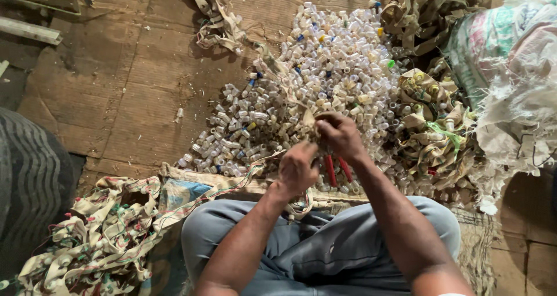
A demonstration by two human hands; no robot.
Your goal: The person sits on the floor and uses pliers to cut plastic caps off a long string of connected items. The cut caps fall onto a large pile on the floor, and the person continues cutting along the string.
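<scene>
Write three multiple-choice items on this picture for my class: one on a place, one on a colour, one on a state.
1. Where does the pile of small plastic caps lie?
A in front of the person
B on a shelf
C in a bucket
2. What colour are the tool handles under the right hand?
A blue
B red
C black
3. How does the left hand stand?
A flat on the floor
B closed on a strip
C behind the back
Key: 1 A, spread on the floor ahead; 2 B, red shows; 3 B, fingers curl.

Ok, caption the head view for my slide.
Seated person's left hand and right hand grip fabric strip above small plastic vials.
</scene>
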